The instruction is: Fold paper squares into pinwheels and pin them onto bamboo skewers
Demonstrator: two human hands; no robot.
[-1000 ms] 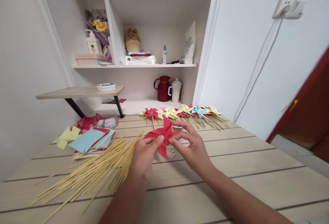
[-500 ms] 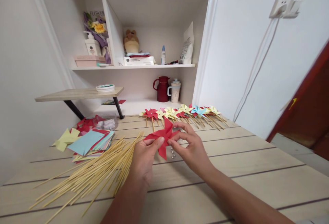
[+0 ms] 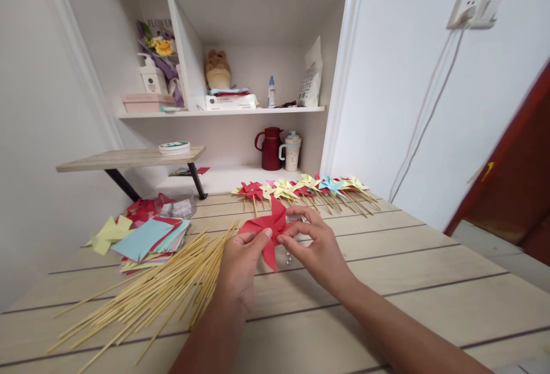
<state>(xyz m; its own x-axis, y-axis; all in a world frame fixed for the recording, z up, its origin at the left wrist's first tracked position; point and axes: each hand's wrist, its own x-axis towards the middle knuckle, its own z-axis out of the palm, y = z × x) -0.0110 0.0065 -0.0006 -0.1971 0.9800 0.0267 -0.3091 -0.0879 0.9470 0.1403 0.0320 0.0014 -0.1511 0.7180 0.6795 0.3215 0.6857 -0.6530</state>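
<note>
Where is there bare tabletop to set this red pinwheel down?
Bare planks lie right of the right hand out to the table edge, and in front between the forearms. Crowded: bamboo skewers and paper squares on the left, finished pinwheels behind.

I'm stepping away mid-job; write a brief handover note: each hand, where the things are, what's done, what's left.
Left hand: pinches the red paper pinwheel at its centre, above the table.
Right hand: fingertips on the same pinwheel's centre.
Bamboo skewers: loose heap, left of the hands.
Paper squares: stack behind the skewers.
Small silver beads: on the table under the pinwheel.
Done: row of finished pinwheels on sticks at the far edge.
Left: this pinwheel has no stick yet; many skewers and squares unused.
</note>
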